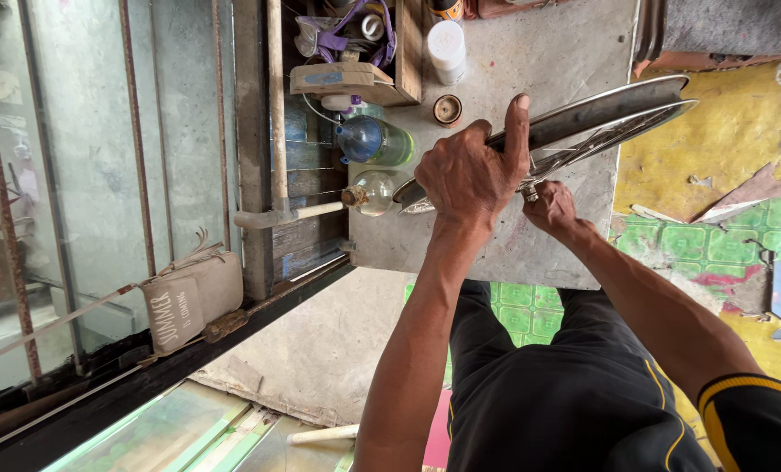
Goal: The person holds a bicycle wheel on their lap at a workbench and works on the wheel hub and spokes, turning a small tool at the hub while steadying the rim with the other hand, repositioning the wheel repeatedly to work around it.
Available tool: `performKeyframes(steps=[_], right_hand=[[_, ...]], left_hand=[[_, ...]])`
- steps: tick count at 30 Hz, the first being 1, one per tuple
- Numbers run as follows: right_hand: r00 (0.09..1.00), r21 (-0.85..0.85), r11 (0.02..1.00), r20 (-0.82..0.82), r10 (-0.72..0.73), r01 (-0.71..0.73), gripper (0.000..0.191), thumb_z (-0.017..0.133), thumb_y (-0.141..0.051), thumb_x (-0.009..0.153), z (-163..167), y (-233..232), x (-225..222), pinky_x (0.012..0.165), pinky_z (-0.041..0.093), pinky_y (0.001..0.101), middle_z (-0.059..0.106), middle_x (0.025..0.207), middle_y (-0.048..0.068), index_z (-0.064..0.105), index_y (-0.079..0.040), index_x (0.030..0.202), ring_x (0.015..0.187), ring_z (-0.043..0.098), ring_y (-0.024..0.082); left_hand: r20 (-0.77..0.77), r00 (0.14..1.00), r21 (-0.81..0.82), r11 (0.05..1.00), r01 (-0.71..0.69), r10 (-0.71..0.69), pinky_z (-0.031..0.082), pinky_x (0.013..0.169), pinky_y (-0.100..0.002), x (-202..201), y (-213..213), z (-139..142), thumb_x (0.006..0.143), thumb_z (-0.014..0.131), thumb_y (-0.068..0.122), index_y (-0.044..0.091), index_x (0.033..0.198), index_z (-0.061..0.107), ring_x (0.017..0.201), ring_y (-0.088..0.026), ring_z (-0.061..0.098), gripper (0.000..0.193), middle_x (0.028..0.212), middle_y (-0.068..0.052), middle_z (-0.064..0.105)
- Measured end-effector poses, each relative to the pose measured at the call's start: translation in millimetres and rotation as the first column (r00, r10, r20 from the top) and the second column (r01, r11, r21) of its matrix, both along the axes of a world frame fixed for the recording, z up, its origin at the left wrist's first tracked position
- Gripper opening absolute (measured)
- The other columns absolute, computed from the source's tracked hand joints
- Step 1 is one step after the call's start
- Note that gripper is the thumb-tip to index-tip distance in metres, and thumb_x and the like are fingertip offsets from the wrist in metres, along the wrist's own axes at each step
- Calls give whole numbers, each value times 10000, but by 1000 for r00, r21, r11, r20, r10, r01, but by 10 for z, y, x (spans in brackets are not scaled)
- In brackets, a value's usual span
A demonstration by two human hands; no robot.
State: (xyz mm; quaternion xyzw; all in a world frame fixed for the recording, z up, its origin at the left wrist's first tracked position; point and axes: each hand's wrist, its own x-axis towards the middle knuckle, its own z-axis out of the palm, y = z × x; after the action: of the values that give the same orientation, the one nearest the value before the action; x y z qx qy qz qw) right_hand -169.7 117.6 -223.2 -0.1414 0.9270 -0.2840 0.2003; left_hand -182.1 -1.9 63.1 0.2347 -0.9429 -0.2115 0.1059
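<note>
My left hand [474, 170] grips a shiny metal bicycle wheel rim [600, 114] on edge above a grey concrete slab [513, 61], thumb stretched along the rim's upper side. My right hand [550, 208] is under the rim, fingers pinched on a small metal part [529, 190] at the rim's inner side, where thin spokes show. What exactly that part is cannot be made out. Both forearms reach forward from my lap in dark trousers.
Near the slab's left edge stand a clear glass bottle [371, 192], a blue-green plastic bottle [375, 140], a white can [447, 45], a small round lid [447, 109] and a wooden box of odds [355, 44]. A glass pane with rusty bars [102, 131] is left; yellow-green tiles [732, 227] right.
</note>
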Motion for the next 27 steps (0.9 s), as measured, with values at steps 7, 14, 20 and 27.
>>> performKeyframes(steps=[7,14,20,27], right_hand=[[1000,-374,928,-10,3,-7,151,625,-111,978,385,183,160,449,450,384,632,618,125,702,-29,878,481,568,208],[998,-243,969,-38,41,-49,150,598,-62,947,327,180,161,504,499,398,695,748,122,744,-72,977,530,620,270],[995,-9,996,27,94,-94,112,656,-88,742,7,22,-44,553,529,465,649,676,192,716,-25,813,562,602,366],[991,-498,867,110,80,-15,133,583,-105,944,477,275,112,461,493,387,668,634,99,708,-60,933,518,645,189]], left_hand=[[-27,1000,-22,1000,-3,2,480,461,-431,-12,16,25,946,472,680,108,552,678,450,-322,643,724,501,-168,610],[-2,1000,-58,998,-23,23,505,509,-473,-39,-7,50,940,481,685,115,565,695,504,-377,664,716,528,-199,626],[12,1000,-26,999,-21,22,498,489,-461,-22,9,31,927,467,699,106,567,688,486,-359,667,728,508,-183,623],[9,1000,5,1000,1,-1,464,435,-416,-11,-15,1,933,455,695,110,540,667,413,-298,632,736,457,-149,593]])
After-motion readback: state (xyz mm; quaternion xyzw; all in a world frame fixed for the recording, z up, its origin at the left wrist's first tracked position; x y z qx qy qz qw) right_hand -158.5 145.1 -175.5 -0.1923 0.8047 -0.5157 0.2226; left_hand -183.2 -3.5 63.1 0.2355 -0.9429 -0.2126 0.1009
